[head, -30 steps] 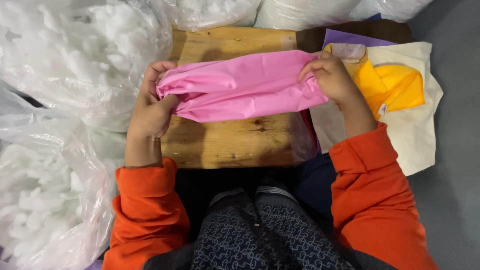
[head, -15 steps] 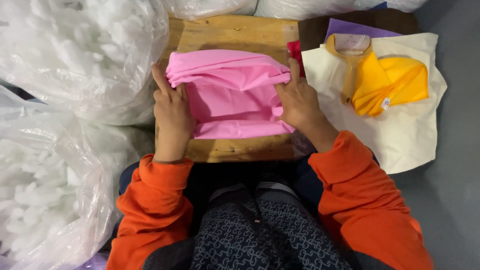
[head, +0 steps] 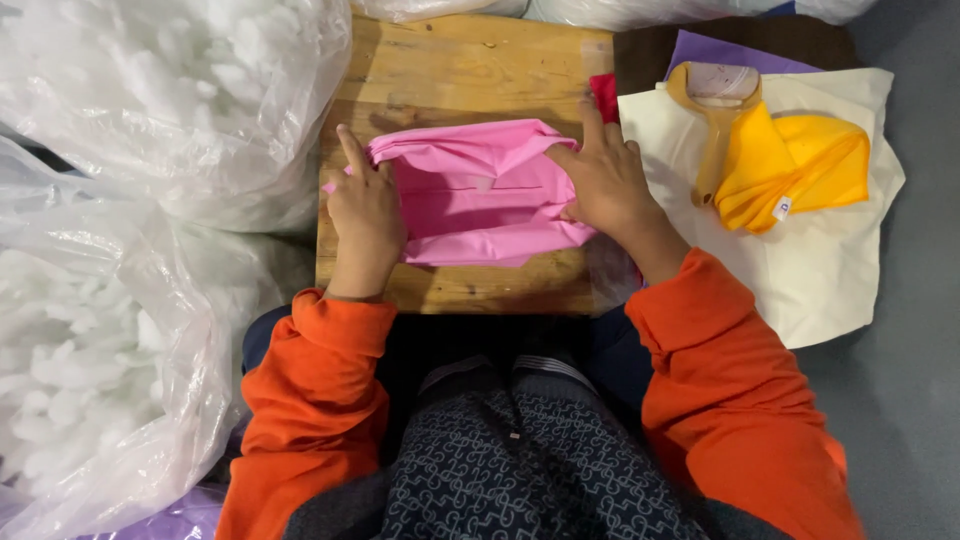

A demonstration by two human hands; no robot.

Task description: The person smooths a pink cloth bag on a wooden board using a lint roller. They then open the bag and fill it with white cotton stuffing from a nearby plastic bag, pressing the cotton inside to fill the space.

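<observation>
On the wooden board (head: 460, 70) lies the folded pink fabric (head: 480, 195) — both hands flat upon it. Left hand (head: 365, 215) presses the cloth's left edge, fingers spread open, gripping nothing; right hand (head: 605, 180) pins the right edge, palm down, likewise open. Clear bags of white stuffing (head: 150, 110) crowd the left side. Off to the right, a yellow fabric piece (head: 800, 170) and a wooden-handled tool (head: 712, 130) rest on cream cloth (head: 810, 280).

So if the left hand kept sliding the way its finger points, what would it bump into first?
Probably nothing soon: the left hand points up along the wooden board, bare there. Past its far edge lie clear plastic bags.
</observation>
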